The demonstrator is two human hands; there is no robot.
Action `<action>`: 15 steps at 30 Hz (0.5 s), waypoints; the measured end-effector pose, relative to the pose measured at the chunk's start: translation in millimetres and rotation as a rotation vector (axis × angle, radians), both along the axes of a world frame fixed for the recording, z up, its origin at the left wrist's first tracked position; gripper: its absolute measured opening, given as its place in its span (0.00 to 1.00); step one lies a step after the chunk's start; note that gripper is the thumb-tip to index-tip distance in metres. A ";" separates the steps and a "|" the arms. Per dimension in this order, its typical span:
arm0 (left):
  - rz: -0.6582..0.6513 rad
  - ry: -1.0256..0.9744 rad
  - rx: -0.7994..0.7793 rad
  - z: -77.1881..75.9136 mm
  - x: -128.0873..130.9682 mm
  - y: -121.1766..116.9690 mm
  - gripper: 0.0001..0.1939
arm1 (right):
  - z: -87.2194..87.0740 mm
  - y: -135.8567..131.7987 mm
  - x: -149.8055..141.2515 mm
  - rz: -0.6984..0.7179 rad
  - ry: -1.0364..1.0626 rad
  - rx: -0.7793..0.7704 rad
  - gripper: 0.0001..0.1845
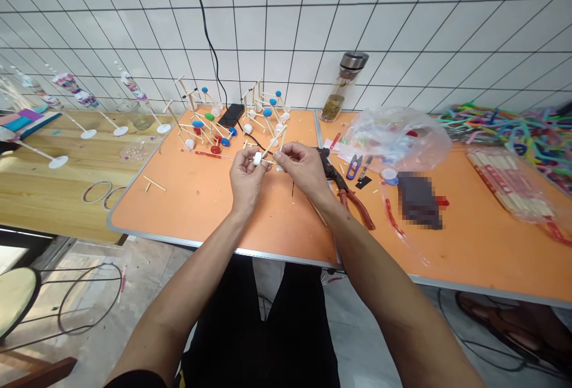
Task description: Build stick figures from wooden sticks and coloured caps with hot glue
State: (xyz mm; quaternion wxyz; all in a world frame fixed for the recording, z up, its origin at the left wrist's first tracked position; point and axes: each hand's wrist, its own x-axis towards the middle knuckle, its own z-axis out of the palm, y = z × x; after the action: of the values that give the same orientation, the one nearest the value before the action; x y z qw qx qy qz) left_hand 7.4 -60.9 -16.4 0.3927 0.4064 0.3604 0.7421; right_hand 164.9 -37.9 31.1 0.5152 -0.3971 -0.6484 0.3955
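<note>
My left hand (247,179) is closed around a small stick frame with a white bottle cap (258,158) on it. Thin wooden sticks (271,142) rise from it, crossing near the top. At the frame's right side, my right hand (305,167) pinches a stick between thumb and forefinger. The fingers hide part of the frame. Behind my hands stand stick structures with coloured round pieces: one at the left (205,129) with red, blue, green and white pieces, another at the centre (267,111) with blue and white ones.
Red-handled pliers (353,200), purple thread snips (354,167) and a clear plastic bag (397,137) lie to the right. A glass bottle (337,87) stands by the wall. Packaged chopsticks (509,185) are farther right. Loose sticks (155,183) lie left, beside a wooden table (89,161).
</note>
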 end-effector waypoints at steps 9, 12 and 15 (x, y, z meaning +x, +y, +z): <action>0.027 0.023 0.010 -1.3 -0.8 0.7 0.28 | -1.9 -1.3 -2.8 0.030 0.007 -0.012 0.31; 0.035 0.010 0.025 -0.9 0.2 1.0 0.28 | 0.5 -2.7 -2.9 0.040 0.003 -0.032 0.35; 0.038 -0.002 0.036 -0.8 0.9 1.6 0.28 | 2.2 -3.5 -3.5 0.037 0.009 -0.041 0.37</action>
State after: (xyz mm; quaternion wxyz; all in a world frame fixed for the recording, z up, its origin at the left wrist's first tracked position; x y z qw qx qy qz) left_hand 8.3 -59.3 -17.2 0.3716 0.4057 0.3541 0.7563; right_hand 161.4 -41.4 33.3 0.5028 -0.3937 -0.6450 0.4198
